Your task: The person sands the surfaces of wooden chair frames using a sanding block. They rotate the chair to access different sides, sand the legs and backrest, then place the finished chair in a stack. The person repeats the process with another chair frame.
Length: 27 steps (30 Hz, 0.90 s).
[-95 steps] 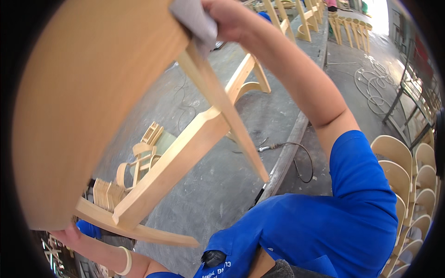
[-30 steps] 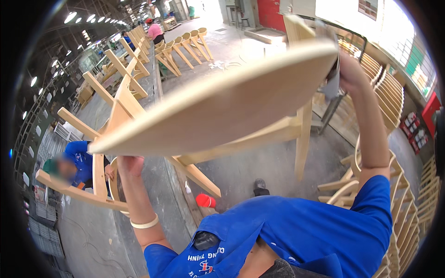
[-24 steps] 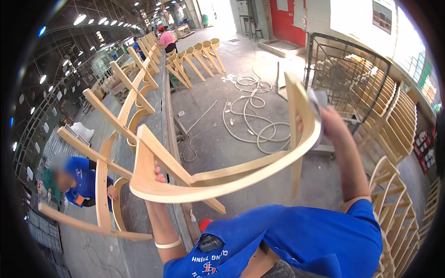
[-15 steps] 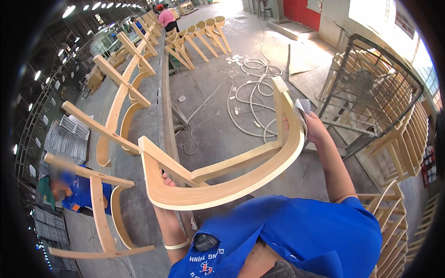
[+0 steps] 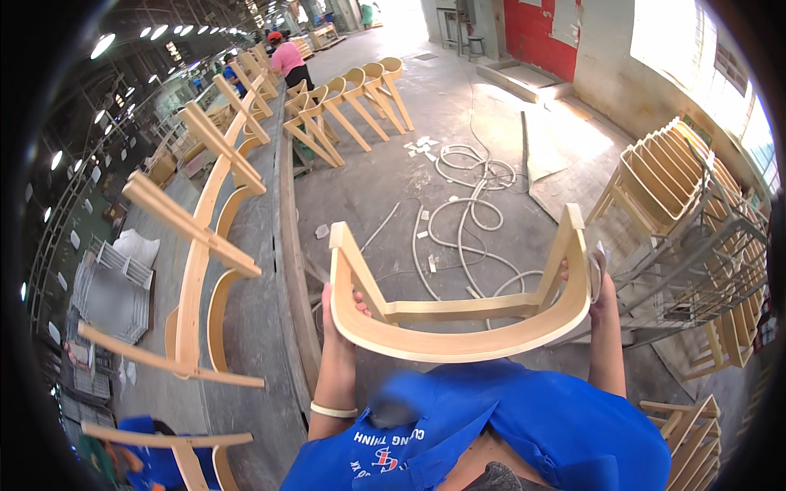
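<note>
A pale wooden chair frame (image 5: 467,340), with a curved band, two legs and a crossbar, is held up level in front of my chest. My left hand (image 5: 337,309) wraps round its left side, fingertips showing on the inner face. On the other side, my right hand (image 5: 604,296) grips the frame, fingertips visible inside the right leg. A small greyish sheet, perhaps sandpaper (image 5: 598,260), is pinched between the right hand and the outside of the curve.
Along the left runs a long grey table (image 5: 274,344) bearing more chair frames (image 5: 196,274). Finished-looking frames (image 5: 352,86) stand in a row ahead. A pale hose (image 5: 471,217) lies coiled on the floor. Right, stacked frames (image 5: 655,176) stand by a metal rack (image 5: 679,270). Co-workers stand far off and lower left.
The chair frame has swung from a tilt to nearly level and moved right and lower in view, both hands still on it. The surroundings have shifted as my head turned.
</note>
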### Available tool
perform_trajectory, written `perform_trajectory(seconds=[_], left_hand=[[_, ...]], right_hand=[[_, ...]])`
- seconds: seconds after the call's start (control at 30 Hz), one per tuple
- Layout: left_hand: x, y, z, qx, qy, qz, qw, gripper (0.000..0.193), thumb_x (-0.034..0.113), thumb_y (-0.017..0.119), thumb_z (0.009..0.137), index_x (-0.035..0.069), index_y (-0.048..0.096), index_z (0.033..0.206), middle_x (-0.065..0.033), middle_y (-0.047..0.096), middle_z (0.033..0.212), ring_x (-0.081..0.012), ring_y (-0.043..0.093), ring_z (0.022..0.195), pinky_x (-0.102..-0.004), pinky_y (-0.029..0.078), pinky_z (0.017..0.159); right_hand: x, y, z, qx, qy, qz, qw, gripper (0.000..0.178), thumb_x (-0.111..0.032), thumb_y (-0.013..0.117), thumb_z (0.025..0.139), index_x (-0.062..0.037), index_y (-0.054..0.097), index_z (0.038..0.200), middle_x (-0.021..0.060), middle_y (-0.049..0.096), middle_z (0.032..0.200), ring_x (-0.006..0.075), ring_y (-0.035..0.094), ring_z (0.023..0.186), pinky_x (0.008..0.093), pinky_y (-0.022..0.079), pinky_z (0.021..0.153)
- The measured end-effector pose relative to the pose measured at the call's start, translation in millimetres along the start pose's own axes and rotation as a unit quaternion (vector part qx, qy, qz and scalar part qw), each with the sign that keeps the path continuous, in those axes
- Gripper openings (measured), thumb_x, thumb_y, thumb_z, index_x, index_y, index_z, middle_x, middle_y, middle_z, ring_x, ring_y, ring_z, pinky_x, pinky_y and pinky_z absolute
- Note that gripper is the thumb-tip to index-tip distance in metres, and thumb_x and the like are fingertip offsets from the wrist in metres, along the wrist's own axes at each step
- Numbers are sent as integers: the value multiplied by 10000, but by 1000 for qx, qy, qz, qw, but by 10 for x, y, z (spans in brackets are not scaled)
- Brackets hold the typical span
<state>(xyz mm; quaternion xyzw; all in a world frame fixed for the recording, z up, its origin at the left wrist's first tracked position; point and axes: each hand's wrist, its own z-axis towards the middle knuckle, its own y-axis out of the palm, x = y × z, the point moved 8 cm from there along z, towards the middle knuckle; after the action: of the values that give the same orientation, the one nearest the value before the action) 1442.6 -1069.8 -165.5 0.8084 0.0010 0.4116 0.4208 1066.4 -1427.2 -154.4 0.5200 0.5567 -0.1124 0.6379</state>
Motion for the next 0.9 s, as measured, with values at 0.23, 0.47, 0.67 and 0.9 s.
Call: perform_trajectory(seconds=[0.23,0.47,0.67,0.9], left_hand=[[-98,838,1877,-47,-21,37,998,544,581,448,871,58,480,1017,-66,529,764,-160,536,566,-343,505,507],[-166,1433,3198,-37,-43,32,998,526,579,422,881,71,494,999,-55,539,766,-155,541,567,-338,507,516],[-376,2012,4750,-76,-90,46,992,543,601,394,874,82,509,984,-48,541,752,-166,540,552,-339,498,507],[-723,3234,6573,-166,-169,56,970,592,622,358,863,71,556,949,-67,574,735,-195,574,544,-384,518,503]], right_hand=[[-370,-233,1092,63,-48,18,997,362,-215,491,907,36,523,1166,176,642,952,257,665,761,322,565,653],[-699,-322,2346,90,-47,28,994,370,-198,492,908,40,507,1191,191,636,974,266,665,773,344,570,674],[-1028,-540,3584,118,-92,-20,988,432,-269,470,922,47,500,1214,215,630,1013,278,663,818,341,557,732],[-1716,-823,4739,208,-130,-9,970,311,-170,539,870,46,577,1089,166,652,934,235,665,783,334,550,699]])
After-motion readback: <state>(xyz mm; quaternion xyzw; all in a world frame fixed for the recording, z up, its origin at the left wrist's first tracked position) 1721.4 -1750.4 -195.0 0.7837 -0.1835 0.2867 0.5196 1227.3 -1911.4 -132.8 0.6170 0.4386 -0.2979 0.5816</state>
